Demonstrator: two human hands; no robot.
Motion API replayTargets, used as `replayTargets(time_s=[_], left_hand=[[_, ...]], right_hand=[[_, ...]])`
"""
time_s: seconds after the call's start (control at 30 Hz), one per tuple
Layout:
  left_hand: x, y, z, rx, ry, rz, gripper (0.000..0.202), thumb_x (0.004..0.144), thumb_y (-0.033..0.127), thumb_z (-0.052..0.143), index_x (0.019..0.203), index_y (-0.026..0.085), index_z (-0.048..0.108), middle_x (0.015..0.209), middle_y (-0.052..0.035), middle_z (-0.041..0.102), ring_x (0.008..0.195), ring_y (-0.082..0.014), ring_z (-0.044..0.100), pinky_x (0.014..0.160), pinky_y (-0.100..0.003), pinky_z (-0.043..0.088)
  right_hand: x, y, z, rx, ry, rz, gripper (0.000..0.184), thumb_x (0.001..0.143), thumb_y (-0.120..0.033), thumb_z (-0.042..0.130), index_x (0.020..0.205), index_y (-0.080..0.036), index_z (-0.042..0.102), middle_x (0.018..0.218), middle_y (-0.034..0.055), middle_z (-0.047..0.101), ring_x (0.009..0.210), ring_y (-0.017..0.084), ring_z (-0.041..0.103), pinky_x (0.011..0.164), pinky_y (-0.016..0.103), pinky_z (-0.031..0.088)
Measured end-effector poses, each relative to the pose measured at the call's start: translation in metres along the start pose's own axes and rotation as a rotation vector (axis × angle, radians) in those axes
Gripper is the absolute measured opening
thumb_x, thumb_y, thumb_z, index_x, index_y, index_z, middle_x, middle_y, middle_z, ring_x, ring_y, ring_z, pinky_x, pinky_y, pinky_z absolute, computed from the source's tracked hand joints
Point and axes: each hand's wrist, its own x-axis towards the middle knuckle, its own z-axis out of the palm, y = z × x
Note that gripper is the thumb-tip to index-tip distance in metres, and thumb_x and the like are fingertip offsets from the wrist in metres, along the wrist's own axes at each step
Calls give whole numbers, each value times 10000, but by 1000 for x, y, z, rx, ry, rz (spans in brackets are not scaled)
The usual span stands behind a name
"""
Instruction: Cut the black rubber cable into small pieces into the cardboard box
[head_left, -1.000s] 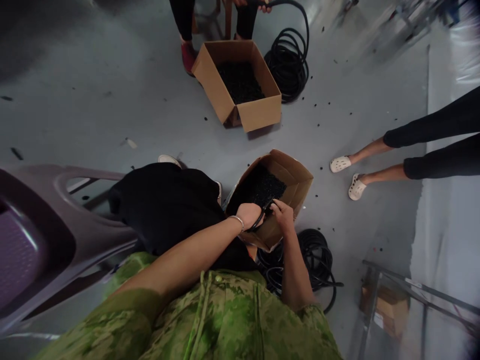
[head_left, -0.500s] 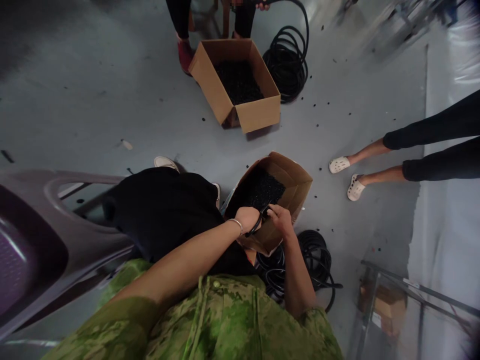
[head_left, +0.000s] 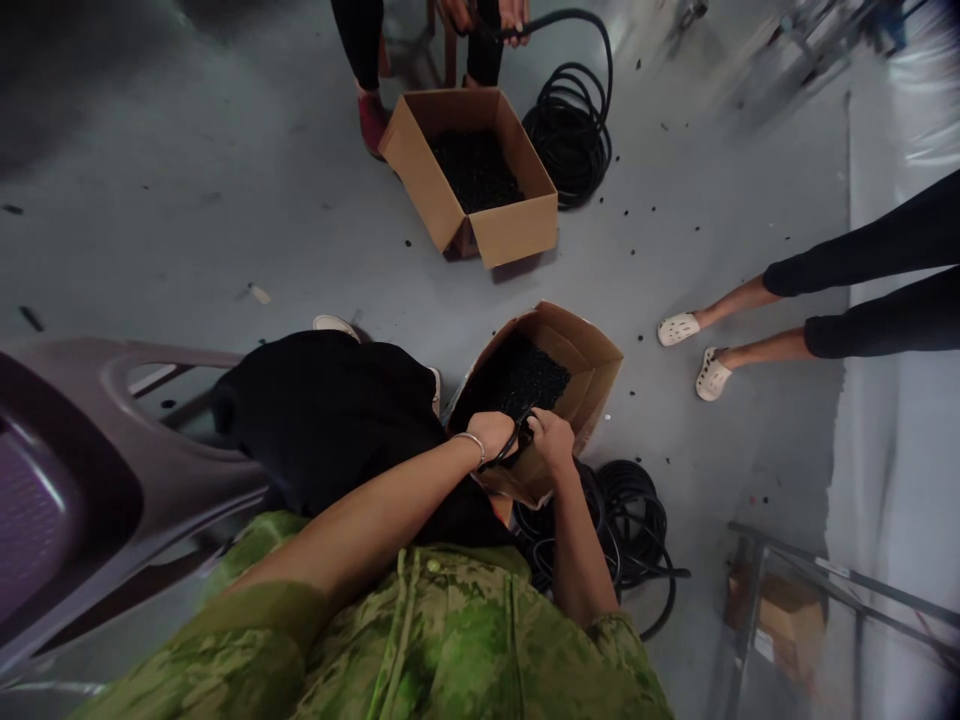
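Over an open cardboard box [head_left: 596,370], my two hands work close together. My left hand [head_left: 493,436], with a bracelet at its wrist, is closed on a black curved piece [head_left: 510,447]; whether this is hose or a tool's handle I cannot tell. My right hand [head_left: 553,438] is just to the right, fingers pinched at a small dark thing by the left hand's fingertips, too small to make out. Small black pieces [head_left: 536,380] lie heaped in the box. A coil of black hose [head_left: 637,520] rests on the floor beside my right forearm.
A second cardboard box [head_left: 517,235] of black bits stands ahead, by a seated co-worker whose hands hold black hose from another coil [head_left: 570,140]. Another person's legs [head_left: 862,310] are at right. A plastic chair [head_left: 180,470] is at left, a metal frame [head_left: 832,570] lower right.
My hands stay over the box, with my right hand slightly closer to the left one. Both of the co-worker's hands now show on the hose. The view has shifted a little.
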Motion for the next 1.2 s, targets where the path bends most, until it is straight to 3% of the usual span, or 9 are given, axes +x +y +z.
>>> replayTargets(time_s=[0.33, 0.73, 1.03, 1.2], left_hand=[[-5, 3, -3, 2, -61, -37, 387, 896, 319, 473, 1020, 92, 761, 1041, -192, 736, 1002, -279, 699, 797, -287, 543], [-1, 3, -1, -77, 21, -27, 435, 926, 366, 420, 969, 108, 767, 948, -183, 744, 957, -273, 714, 786, -286, 547], [11, -3, 5, -172, 21, -61, 429, 905, 384, 460, 929, 87, 768, 916, -192, 741, 930, -284, 720, 751, -286, 551], [8, 1, 1, -160, -40, -53, 456, 935, 398, 424, 1050, 102, 751, 1055, -183, 735, 1018, -273, 701, 820, -284, 543]], right_hand=[[-10, -1, -10, -76, -54, -178, 317, 978, -294, 473, 1208, -215, 677, 1153, 75, 724, 1038, 190, 670, 879, 252, 488], [-3, -9, -27, -166, -81, -97, 331, 984, -300, 455, 1229, -217, 661, 1155, 83, 714, 1045, 185, 659, 867, 248, 472], [-13, -24, -13, -150, -118, -52, 313, 944, -212, 451, 1124, -234, 706, 1034, 77, 733, 942, 193, 676, 768, 246, 476], [-15, -11, -5, -56, -70, -3, 309, 952, -293, 485, 1176, -278, 698, 1080, 50, 740, 946, 181, 683, 800, 250, 501]])
